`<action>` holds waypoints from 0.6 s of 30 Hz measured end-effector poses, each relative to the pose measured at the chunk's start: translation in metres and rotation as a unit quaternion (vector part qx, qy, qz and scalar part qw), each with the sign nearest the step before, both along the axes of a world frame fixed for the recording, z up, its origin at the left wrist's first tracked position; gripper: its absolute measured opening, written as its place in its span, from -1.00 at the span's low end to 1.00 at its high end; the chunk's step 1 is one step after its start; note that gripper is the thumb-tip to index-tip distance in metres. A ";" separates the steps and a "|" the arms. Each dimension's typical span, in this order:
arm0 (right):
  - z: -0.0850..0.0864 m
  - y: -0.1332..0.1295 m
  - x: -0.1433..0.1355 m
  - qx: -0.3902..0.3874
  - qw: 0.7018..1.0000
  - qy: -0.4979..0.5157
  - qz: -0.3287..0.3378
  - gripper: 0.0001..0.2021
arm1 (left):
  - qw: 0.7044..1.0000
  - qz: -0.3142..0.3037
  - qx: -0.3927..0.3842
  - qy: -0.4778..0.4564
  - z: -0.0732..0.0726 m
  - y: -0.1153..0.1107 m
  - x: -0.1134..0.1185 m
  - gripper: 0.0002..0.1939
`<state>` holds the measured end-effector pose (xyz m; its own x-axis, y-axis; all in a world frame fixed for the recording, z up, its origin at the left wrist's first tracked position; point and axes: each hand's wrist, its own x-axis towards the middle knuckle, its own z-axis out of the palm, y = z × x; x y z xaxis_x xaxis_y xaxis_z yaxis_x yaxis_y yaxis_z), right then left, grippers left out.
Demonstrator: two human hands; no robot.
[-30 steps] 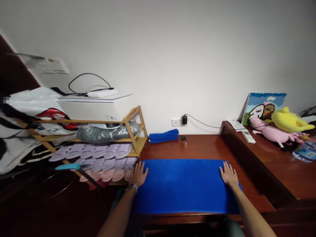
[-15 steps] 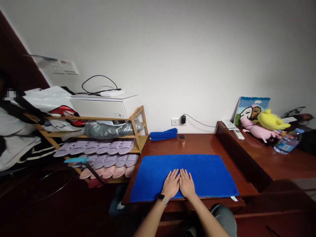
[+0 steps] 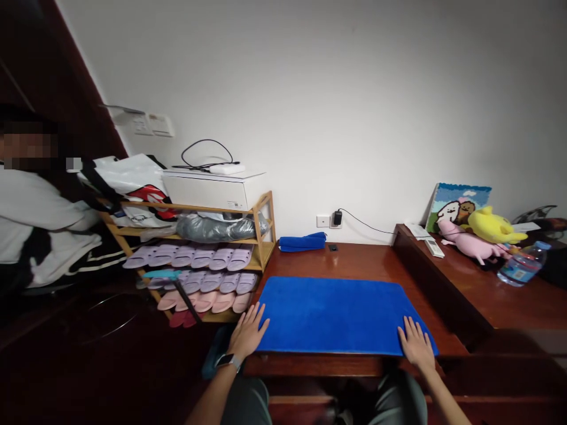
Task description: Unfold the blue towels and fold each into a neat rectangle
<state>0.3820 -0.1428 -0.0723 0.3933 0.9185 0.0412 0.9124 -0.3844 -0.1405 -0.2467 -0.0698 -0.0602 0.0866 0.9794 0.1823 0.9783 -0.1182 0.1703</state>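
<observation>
A blue cloth (image 3: 332,313) lies spread flat on the brown wooden table (image 3: 358,260). My left hand (image 3: 248,333), with a watch on its wrist, rests palm down on the cloth's left edge, fingers apart. At the cloth's right front corner lies my right hand (image 3: 416,342), also palm down with its fingers spread. Neither hand holds anything. Near the wall, a folded blue cloth (image 3: 302,242) sits at the back of the table.
A wooden rack (image 3: 266,236) with several slippers (image 3: 190,257) and a white box (image 3: 208,189) stands at left. Beyond it sits a person (image 3: 39,206). On the right surface are a pink plush toy (image 3: 472,243), a yellow plush toy (image 3: 496,225) and a bottle (image 3: 522,265).
My hands have moved apart from the middle of the cloth, the left one to its left edge and the right one to its right corner. The view has turned slightly left.
</observation>
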 end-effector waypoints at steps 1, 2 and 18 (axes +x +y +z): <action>-0.002 -0.002 0.003 0.000 1.000 -0.001 -0.002 -0.24 | 1.000 -0.001 0.003 0.000 0.002 0.000 0.002 -0.31; -0.004 -0.003 0.003 0.000 1.000 0.000 -0.005 -0.23 | 1.000 -0.001 0.005 0.002 0.003 0.000 0.004 -0.31; 0.066 0.072 -0.185 0.065 0.961 0.063 0.260 -0.38 | 0.982 -0.187 0.027 -0.025 0.030 0.025 0.192 -0.43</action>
<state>0.1972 -0.0708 -0.0064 -0.1086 0.9826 0.1504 0.9491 0.1475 -0.2782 -0.0548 -0.0446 -0.0306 0.4289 0.8695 0.2452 0.8552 -0.4782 0.1999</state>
